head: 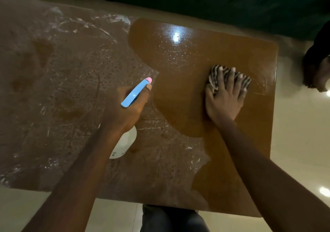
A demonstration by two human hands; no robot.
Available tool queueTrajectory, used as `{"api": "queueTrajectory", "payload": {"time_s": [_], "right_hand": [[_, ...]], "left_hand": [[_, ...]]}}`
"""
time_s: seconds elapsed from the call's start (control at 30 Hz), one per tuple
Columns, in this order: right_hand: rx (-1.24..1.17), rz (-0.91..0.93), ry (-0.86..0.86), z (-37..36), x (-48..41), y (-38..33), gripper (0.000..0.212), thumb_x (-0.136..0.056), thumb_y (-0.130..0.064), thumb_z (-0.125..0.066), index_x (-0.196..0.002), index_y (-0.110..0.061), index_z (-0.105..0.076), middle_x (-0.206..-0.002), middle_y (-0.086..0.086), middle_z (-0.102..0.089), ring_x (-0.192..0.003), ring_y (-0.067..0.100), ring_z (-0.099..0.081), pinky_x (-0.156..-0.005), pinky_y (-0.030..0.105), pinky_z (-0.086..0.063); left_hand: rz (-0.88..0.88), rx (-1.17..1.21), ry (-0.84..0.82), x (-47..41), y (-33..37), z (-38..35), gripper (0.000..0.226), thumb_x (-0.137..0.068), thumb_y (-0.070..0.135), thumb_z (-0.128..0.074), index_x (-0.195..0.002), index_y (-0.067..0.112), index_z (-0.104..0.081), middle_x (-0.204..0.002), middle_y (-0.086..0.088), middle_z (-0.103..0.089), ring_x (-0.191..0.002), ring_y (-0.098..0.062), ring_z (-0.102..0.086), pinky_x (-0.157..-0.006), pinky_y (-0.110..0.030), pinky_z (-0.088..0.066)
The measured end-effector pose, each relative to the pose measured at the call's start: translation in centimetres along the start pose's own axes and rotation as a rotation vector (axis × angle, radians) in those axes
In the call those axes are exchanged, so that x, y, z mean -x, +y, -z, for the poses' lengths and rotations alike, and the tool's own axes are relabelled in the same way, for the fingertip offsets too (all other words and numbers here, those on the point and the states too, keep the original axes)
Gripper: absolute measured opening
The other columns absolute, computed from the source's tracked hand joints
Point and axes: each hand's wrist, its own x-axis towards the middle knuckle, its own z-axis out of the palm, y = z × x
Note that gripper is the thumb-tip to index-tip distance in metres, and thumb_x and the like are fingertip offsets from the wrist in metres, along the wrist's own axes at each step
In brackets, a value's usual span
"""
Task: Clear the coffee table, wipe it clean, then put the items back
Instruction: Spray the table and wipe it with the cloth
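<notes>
Directly below the head camera lies a brown wooden desk (223,160), set at a slant across the view, with its rounded far corner towards the upper right. Its left and middle parts carry a dull greyish film with white smears, curved streaks and specks. The right part is glossy and brown, and a bright glare (176,36) shines near its far edge. The border between the two runs in an uneven curve down the middle of the top.

The left hand (125,106) hangs over the filmy part, its fingers curled tight round the neck of a spray bottle (135,93). The bottle's blue head with its pink nozzle points up and to the right, and its white body shows below the wrist. Whether the bottle touches the desk cannot be told.

The right hand (225,96) lies flat on the glossy part, fingers straight and spread apart, pressing on a bunched striped cloth (215,72). The cloth rests on the desk near its right edge and shows beyond the fingertips and at both sides of the hand.

Round the desk is a pale tiled floor (300,142). A dark green sofa (232,3) runs along the top. At the right edge stands a dark-clothed limb (317,74) of another person, too cut off to tell more. Dark trousers (169,219) show at the bottom, under the near edge.
</notes>
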Motion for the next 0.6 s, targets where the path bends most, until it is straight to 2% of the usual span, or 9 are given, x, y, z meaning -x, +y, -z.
{"api": "queueTrajectory", "payload": {"time_s": [0.07, 0.13, 0.23, 0.33, 0.4, 0.47, 0.53, 0.6], "right_hand": [[0.022, 0.074, -0.005, -0.8, 0.7, -3.1, 0.068, -0.097, -0.061, -0.026, -0.157, -0.041, -0.002, -0.168, -0.002, 0.006, -0.153, 0.024, 0.009, -0.123, 0.050, 0.005], [0.060, 0.282, -0.023, -1.7, 3.3, -4.8, 0.067, -0.097, -0.062, -0.028, -0.157, -0.042, -0.005, -0.168, -0.003, 0.002, -0.154, 0.025, 0.005, -0.121, 0.046, 0.009], [0.138, 0.599, -0.061, -3.1, 7.8, -3.3, 0.067, -0.097, -0.063, -0.030, -0.158, -0.040, -0.013, -0.167, -0.002, -0.007, -0.154, 0.025, -0.003, -0.122, 0.051, -0.005], [0.197, 0.749, -0.070, -3.5, 9.4, 1.8, 0.070, -0.095, -0.066, -0.031, -0.158, -0.039, -0.015, -0.166, -0.002, -0.014, -0.153, 0.026, -0.012, -0.121, 0.052, -0.012], [0.196, 0.655, -0.077, -2.8, 9.0, 4.3, 0.068, -0.096, -0.068, -0.022, -0.158, -0.041, -0.008, -0.166, -0.002, -0.012, -0.153, 0.025, -0.012, -0.121, 0.052, -0.012], [0.153, 0.482, -0.089, -1.9, 7.9, 4.8, 0.066, -0.097, -0.067, -0.017, -0.157, -0.043, -0.003, -0.167, -0.006, -0.005, -0.154, 0.021, -0.002, -0.123, 0.050, -0.009], [0.090, 0.338, -0.085, -1.1, 6.4, 3.4, 0.066, -0.096, -0.066, -0.016, -0.157, -0.045, -0.001, -0.167, -0.010, 0.003, -0.154, 0.018, 0.007, -0.124, 0.047, -0.003], [0.037, 0.249, -0.069, -0.7, 4.5, 1.2, 0.067, -0.094, -0.065, -0.015, -0.156, -0.045, -0.001, -0.167, -0.010, 0.006, -0.153, 0.018, 0.011, -0.124, 0.045, 0.001]], "left_hand": [[-0.010, -0.017, 0.013, 0.1, 0.1, -0.1, 0.043, -0.089, 0.047, -0.056, -0.082, 0.006, -0.066, -0.079, -0.022, -0.066, -0.068, -0.030, -0.060, -0.056, -0.040, -0.054], [-0.020, -0.029, 0.023, 0.1, 0.1, -0.1, 0.046, -0.091, 0.044, -0.057, -0.085, 0.000, -0.066, -0.080, -0.024, -0.066, -0.069, -0.032, -0.060, -0.056, -0.040, -0.054], [-0.006, -0.022, 0.009, -0.1, 0.2, -0.1, 0.047, -0.092, 0.043, -0.057, -0.083, -0.003, -0.064, -0.082, -0.029, -0.064, -0.069, -0.032, -0.056, -0.047, -0.024, -0.048], [0.025, -0.018, -0.014, 0.0, 0.2, 0.0, 0.040, -0.092, 0.044, -0.057, -0.073, 0.009, -0.062, -0.080, -0.026, -0.065, -0.068, -0.032, -0.058, -0.049, -0.026, -0.047], [0.056, -0.034, -0.043, 0.1, 0.1, 0.3, 0.040, -0.090, 0.049, -0.056, -0.074, 0.014, -0.064, -0.077, -0.020, -0.066, -0.065, -0.031, -0.061, -0.053, -0.030, -0.048], [0.119, -0.060, -0.066, 0.2, 0.0, 0.7, 0.045, -0.087, 0.058, -0.055, -0.072, 0.017, -0.064, -0.075, -0.013, -0.066, -0.063, -0.027, -0.062, -0.054, -0.030, -0.050], [0.171, -0.075, -0.080, 0.1, -0.3, 1.3, 0.053, -0.081, 0.068, -0.053, -0.071, 0.017, -0.064, -0.070, -0.008, -0.065, -0.062, -0.022, -0.062, -0.055, -0.031, -0.051], [0.196, -0.100, -0.073, 0.0, -0.4, 1.9, 0.059, -0.081, 0.070, -0.052, -0.074, 0.013, -0.065, -0.071, -0.010, -0.065, -0.062, -0.022, -0.060, -0.053, -0.030, -0.050]]}}
